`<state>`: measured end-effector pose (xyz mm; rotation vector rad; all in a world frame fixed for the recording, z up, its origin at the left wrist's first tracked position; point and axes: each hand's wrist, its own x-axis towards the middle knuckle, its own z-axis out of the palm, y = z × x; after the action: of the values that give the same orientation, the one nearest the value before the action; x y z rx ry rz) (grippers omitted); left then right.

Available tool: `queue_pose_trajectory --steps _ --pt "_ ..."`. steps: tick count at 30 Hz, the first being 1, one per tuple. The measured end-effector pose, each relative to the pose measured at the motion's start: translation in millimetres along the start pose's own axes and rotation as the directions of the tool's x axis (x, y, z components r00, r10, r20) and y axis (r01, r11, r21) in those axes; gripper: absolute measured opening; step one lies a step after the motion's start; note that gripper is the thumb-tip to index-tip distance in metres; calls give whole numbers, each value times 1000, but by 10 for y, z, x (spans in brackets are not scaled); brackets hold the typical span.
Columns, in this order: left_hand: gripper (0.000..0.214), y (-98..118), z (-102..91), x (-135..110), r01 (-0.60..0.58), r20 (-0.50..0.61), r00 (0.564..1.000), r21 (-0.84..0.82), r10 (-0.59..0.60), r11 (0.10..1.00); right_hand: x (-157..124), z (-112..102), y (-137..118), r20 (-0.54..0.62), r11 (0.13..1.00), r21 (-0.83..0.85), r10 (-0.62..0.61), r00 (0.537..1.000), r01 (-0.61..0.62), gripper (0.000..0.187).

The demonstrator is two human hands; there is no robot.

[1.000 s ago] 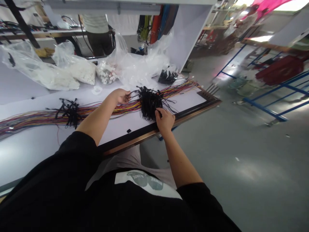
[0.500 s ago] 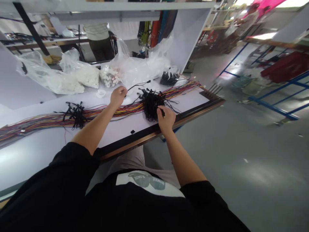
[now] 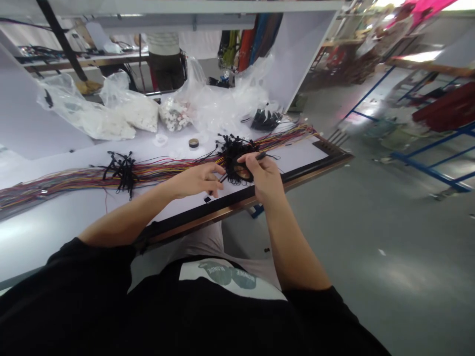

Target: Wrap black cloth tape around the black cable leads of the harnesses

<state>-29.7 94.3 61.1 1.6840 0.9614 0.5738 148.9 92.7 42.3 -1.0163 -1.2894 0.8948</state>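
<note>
My left hand (image 3: 198,181) is at the near side of the table, its fingers bent around what looks like a thin black cable (image 3: 224,177); part of that cable is hidden by the fingers. To its right, my right hand (image 3: 264,175) is closed in a pinch on a black cable with a dark end (image 3: 261,155) sticking up past the fingertips. Just beyond both hands lies a dense bunch of black cables with small connectors (image 3: 233,148). It rests on a long bundle of red, yellow and black wires (image 3: 159,169) running along the table.
A smaller black cable bunch (image 3: 120,173) lies farther left on the wires. A roll of tape (image 3: 193,143) sits behind my left hand. Bags of white parts (image 3: 141,112) and a bag of black parts (image 3: 266,119) line the back. The table's dark edge (image 3: 237,200) runs in front.
My left hand has come down and right, from behind the wires to near the right hand. The right hand has risen slightly with a black cable. The tape roll is now uncovered.
</note>
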Motion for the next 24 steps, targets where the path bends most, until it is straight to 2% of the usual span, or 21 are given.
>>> queue_pose_trajectory --steps 2,4,6,8,10,13,15,17,19,21,24 --pt "18 77 109 -62 33 44 999 -187 -26 982 -131 18 -132 109 994 -93 -48 993 58 32" --pt "11 103 245 -107 1 -43 999 -296 -14 955 -236 16 -211 131 978 -182 -84 988 107 27" --pt "16 82 376 -157 -56 -154 988 -323 6 945 -313 -6 -227 89 968 -225 -95 991 113 25" --pt "19 38 472 -218 -110 -202 977 -232 63 966 -370 -32 -197 41 976 -202 -73 997 80 25" --pt "17 -1 527 -278 -161 -187 971 -63 147 985 -414 -44 -155 16 988 -152 -29 999 31 26" --pt "11 -33 577 -342 -199 -219 949 151 229 968 -466 -15 -116 -58 986 -166 -10 998 0 24" --pt "13 -49 618 -360 -201 -260 932 215 254 956 -488 16 -109 -119 974 -225 -26 993 -1 22" --pt "10 -71 661 -356 -198 -275 928 210 252 958 -503 29 -106 -142 965 -264 -30 989 -9 21" --pt "7 -93 689 -330 -157 -287 941 100 180 982 -523 5 -101 -107 965 -263 -16 994 -13 21" --pt "5 -104 692 -293 -81 -303 952 -107 46 991 -559 -55 -90 -26 970 -241 33 999 -39 25" --pt "8 -95 670 -241 -55 -362 927 -386 -96 921 -653 -167 -57 63 976 -191 122 991 -108 32"
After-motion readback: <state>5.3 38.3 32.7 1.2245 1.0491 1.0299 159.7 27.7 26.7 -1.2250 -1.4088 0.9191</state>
